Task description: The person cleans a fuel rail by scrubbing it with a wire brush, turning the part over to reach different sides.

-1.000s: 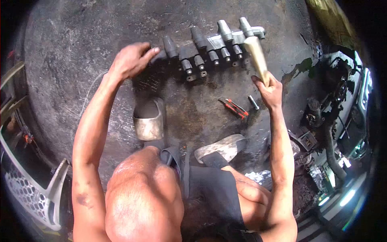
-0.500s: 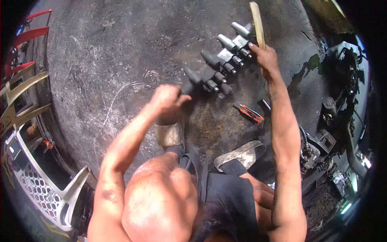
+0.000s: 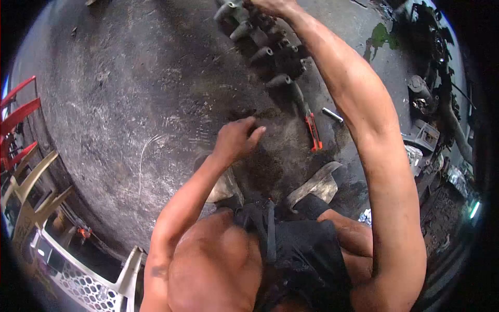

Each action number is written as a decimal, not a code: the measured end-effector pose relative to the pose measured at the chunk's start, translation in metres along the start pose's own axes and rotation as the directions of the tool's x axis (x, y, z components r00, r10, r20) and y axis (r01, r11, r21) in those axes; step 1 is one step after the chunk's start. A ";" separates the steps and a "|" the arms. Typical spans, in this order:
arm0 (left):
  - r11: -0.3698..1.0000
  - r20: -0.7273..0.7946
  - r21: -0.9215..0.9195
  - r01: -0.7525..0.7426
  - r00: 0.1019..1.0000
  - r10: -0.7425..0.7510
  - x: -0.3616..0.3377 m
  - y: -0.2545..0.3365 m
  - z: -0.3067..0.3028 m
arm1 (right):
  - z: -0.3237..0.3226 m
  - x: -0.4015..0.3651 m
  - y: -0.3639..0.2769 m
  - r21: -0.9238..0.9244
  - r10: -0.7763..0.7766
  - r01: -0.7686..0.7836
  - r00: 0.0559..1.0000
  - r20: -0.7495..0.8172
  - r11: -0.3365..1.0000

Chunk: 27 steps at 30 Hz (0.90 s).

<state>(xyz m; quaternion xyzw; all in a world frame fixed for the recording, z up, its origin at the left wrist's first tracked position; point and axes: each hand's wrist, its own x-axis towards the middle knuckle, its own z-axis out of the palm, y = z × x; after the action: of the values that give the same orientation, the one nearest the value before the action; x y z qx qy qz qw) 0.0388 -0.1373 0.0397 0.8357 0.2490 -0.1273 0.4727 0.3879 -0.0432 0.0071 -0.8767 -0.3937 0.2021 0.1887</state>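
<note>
A dark grey metal rail [image 3: 262,53], set with a row of stubby cylindrical boots along one side, is seen lying on the stained, oily concrete floor [image 3: 130,93], well ahead of the crouching person. Its long axis runs away from the body, slanting from a near end beside a red-and-black-handled hand tool [image 3: 312,130] up to a far end at the top edge of the view. The right hand [image 3: 270,5] is stretched out at full reach and is laid on that far end. Its grip is cut off by the frame, so whether it is clenched on the rail or on anything else cannot be told. The left hand [image 3: 239,138] is held low over the floor, apart from the rail, with its grip loosely half-curled and nothing seen in it. From this hand the rail lies forward and to the right, and its near end is the closer one. A small silver metal cylinder [image 3: 331,115] is seen just beside the tool, and a pale worn sandal [image 3: 317,182] nearer the knees.
</note>
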 end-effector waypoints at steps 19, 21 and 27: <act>0.999 0.067 0.040 0.013 0.998 -0.015 -0.035 -0.010 -0.065 | 0.023 -0.215 0.087 0.228 0.282 -0.234 0.937 -0.208 0.945; 0.993 0.109 0.113 -0.037 0.994 0.025 -0.040 -0.011 -0.072 | 0.022 -0.230 0.072 0.147 0.395 -0.373 0.902 -0.175 0.916; 0.934 0.195 0.335 -0.121 0.979 0.057 -0.057 -0.005 -0.130 | 0.036 -0.263 0.089 0.132 0.270 -0.243 0.928 -0.255 0.961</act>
<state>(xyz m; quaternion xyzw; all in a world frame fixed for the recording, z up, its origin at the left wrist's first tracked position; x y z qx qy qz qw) -0.0153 -0.0415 0.1293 0.9008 0.1403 -0.2233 0.3450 0.2643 -0.2936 -0.0126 -0.9297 -0.2356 0.1225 0.2554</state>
